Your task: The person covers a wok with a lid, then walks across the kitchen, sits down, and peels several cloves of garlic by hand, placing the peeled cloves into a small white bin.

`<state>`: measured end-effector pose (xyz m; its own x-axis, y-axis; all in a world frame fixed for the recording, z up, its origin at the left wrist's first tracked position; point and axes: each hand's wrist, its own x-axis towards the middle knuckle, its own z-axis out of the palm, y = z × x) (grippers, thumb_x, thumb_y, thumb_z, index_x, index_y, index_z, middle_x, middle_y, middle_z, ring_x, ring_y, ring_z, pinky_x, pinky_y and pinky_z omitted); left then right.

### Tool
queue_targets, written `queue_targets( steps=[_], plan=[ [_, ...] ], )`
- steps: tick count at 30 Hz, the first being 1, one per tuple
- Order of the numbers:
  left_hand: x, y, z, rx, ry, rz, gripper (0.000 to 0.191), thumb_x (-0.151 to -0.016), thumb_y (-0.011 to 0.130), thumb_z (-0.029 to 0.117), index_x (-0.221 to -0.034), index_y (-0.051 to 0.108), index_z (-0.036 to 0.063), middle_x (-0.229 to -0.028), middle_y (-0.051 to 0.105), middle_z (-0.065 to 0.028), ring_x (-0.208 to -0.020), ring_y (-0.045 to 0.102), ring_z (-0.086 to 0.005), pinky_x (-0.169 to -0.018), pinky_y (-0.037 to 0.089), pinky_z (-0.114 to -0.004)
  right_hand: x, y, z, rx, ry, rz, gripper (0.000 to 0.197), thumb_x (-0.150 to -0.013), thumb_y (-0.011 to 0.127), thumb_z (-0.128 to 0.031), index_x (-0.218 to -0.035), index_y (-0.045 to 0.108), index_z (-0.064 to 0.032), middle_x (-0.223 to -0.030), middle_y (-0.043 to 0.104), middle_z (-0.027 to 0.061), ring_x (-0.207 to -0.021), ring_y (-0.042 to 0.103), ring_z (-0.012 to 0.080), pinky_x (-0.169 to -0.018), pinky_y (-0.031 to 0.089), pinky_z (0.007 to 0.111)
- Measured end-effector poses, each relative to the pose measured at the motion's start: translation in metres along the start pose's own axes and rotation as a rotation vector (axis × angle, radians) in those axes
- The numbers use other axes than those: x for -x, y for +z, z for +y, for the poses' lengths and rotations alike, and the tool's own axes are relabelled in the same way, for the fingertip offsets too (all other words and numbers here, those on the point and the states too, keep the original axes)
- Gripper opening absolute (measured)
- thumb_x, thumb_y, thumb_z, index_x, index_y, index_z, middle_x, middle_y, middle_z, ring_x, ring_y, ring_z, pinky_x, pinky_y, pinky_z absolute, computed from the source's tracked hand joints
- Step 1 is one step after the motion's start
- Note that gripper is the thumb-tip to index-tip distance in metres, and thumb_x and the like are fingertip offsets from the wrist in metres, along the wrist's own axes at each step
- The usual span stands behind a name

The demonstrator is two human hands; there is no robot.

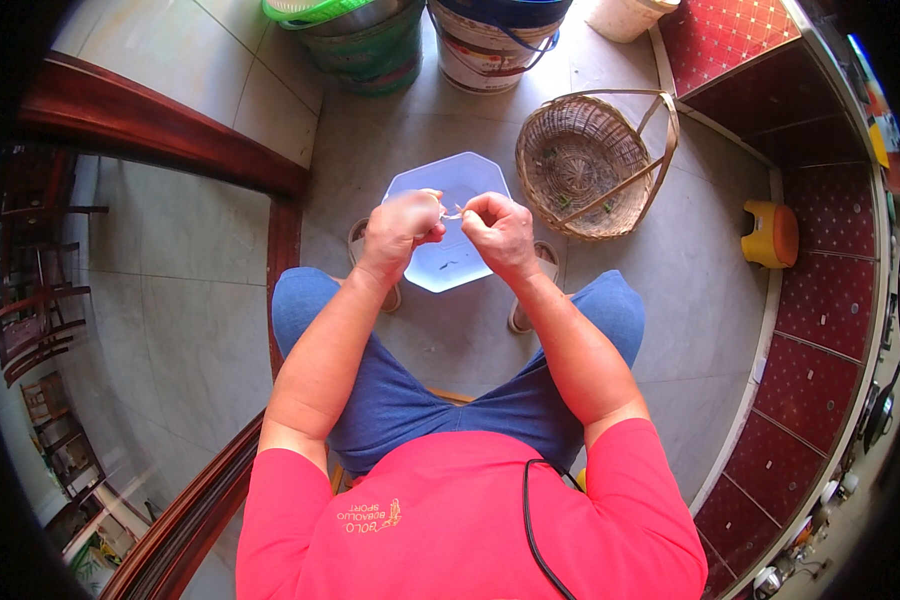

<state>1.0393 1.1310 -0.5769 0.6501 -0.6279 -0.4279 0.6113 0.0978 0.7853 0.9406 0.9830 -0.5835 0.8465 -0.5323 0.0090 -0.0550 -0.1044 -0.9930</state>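
Observation:
My left hand (403, 231) and my right hand (499, 231) meet over a pale bluish-white plastic basin (439, 274) with angled sides. Pinched between the fingertips of both hands is a small whitish strip (452, 216), too small to name with certainty. The back of my left hand looks blurred and pale. At the bottom of the basin, on the near side, lies a small dark scrap (448, 264). The basin stands on the floor between my feet, and my hands hide part of its middle.
A wicker basket (581, 169) with a tall handle and green bits stands beyond my right hand. Behind are a green bucket (364, 56), a white bucket (487, 56) and a pale pail (626, 16). A yellow stool (769, 234) stands by red cabinets (825, 292). A wooden door frame (165, 127) is at left.

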Motion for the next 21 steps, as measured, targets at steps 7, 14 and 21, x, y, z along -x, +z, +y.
queue_targets(
  steps=[7, 14, 21],
  plan=[
    [-0.004, -0.005, -0.009, -0.138, 0.035, 0.016, 0.020, -0.090, 0.066, 0.009, -0.108, 0.063, 0.0013, -0.086, 0.067, -0.0044, -0.069, 0.063, -0.0100, -0.064, 0.055, -0.025, -0.008, -0.002, 0.012, 0.258, 0.005, 0.159, 0.013, -0.078, 0.065, -0.011, -0.074, 0.066, 0.0016, -0.067, 0.065, 0.0129, -0.058, 0.063, 0.0172, -0.058, 0.050, 0.031],
    [-0.005, -0.007, -0.011, -0.134, 0.045, 0.024, 0.017, -0.090, 0.066, 0.010, -0.106, 0.066, 0.0023, -0.086, 0.067, -0.0032, -0.068, 0.063, -0.0094, -0.063, 0.055, -0.024, -0.008, -0.005, 0.029, 0.485, 0.054, 0.058, 0.017, -0.083, 0.064, -0.018, -0.088, 0.072, -0.0036, -0.080, 0.071, 0.0115, -0.070, 0.068, 0.0191, -0.068, 0.053, 0.033],
    [-0.006, -0.007, -0.016, -0.303, 0.071, 0.035, 0.015, -0.090, 0.067, 0.010, -0.103, 0.068, 0.0022, -0.084, 0.067, -0.0020, -0.068, 0.062, -0.0077, -0.063, 0.054, -0.023, -0.007, -0.003, 0.021, 0.548, 0.056, -0.035, 0.022, -0.082, 0.058, -0.016, -0.095, 0.075, -0.0105, -0.095, 0.071, 0.0115, -0.091, 0.067, 0.0306, -0.083, 0.053, 0.039]
  ],
)
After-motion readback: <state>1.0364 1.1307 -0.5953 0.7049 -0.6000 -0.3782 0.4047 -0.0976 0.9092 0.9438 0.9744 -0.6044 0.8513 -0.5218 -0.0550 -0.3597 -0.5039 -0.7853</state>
